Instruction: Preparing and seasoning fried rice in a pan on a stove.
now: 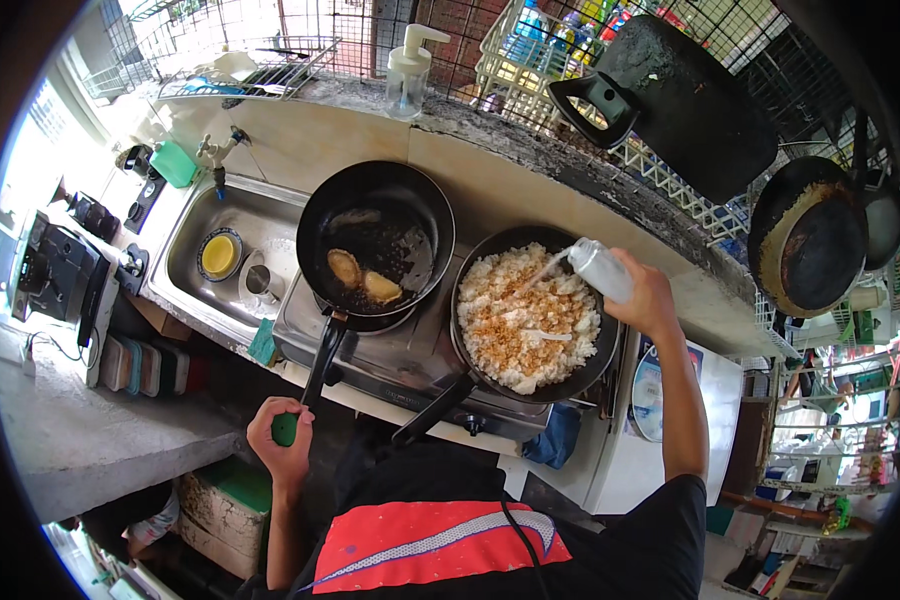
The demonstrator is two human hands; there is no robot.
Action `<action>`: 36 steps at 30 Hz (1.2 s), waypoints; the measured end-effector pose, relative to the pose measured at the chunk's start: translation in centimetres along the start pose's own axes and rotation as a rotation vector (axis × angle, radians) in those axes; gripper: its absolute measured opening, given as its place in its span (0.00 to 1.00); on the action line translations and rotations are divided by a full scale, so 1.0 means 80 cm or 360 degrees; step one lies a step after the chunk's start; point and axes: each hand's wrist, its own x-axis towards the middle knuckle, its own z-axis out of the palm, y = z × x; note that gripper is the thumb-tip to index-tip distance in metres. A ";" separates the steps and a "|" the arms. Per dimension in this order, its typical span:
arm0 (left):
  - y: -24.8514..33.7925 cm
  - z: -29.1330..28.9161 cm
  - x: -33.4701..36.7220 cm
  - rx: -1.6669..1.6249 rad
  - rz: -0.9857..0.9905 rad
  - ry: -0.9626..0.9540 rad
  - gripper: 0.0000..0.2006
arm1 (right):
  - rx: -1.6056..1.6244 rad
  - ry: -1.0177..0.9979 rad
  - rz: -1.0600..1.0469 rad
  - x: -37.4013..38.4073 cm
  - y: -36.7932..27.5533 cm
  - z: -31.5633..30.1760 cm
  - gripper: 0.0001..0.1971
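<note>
My right hand (645, 297) grips a whitish shaker bottle (600, 270), tilted mouth-down to the left over the right frying pan (608, 352). A pale stream runs from its mouth onto white rice (525, 350), where brown seasoning lies scattered. Closed around a small green round lid (284, 430), my left hand (280, 450) is beside the handle end of the left frying pan (390, 185); whether it touches that handle I cannot tell. Two browned pieces of food (362, 278) lie in the oily left pan. Both pans are on the gas stove (390, 365).
Left of the stove is a metal sink (185, 235) holding a bowl with a yellow sponge (218, 254). A pump bottle (408, 75) stands on the back ledge. A black pan (670, 110) and a browned wok (810, 240) hang at the upper right. Someone else shows partly at lower left.
</note>
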 end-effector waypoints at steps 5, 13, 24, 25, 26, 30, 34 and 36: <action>-0.003 -0.009 0.000 -0.0001 -0.0014 0.0037 0.04 | 0.0037 -0.0083 -0.0139 0.014 -0.020 0.007 0.34; -0.007 -0.018 0.007 -0.0004 0.0014 0.0022 0.04 | 0.0009 -0.0042 -0.0064 0.013 -0.042 0.007 0.33; -0.024 -0.027 0.034 -0.0151 0.0012 -0.0114 0.04 | 0.0010 -0.0046 0.0051 -0.056 -0.070 0.017 0.32; -0.027 -0.028 0.039 -0.0142 0.0035 -0.0151 0.04 | 0.0006 -0.0040 0.0070 -0.066 -0.074 0.016 0.32; -0.028 -0.029 0.044 -0.0151 0.0041 -0.0171 0.04 | 0.0048 -0.0056 0.0064 -0.077 -0.078 0.015 0.31; -0.033 -0.030 0.063 -0.0179 0.0062 -0.0266 0.04 | 0.0126 0.0008 0.0219 -0.113 -0.092 0.016 0.30; -0.041 -0.027 0.080 -0.0250 0.0123 -0.0381 0.04 | 0.0155 0.0025 0.0416 -0.149 -0.102 0.017 0.30; -0.042 -0.023 0.087 -0.0274 0.0123 -0.0432 0.04 | 0.0133 0.0054 0.0401 -0.170 -0.100 0.024 0.31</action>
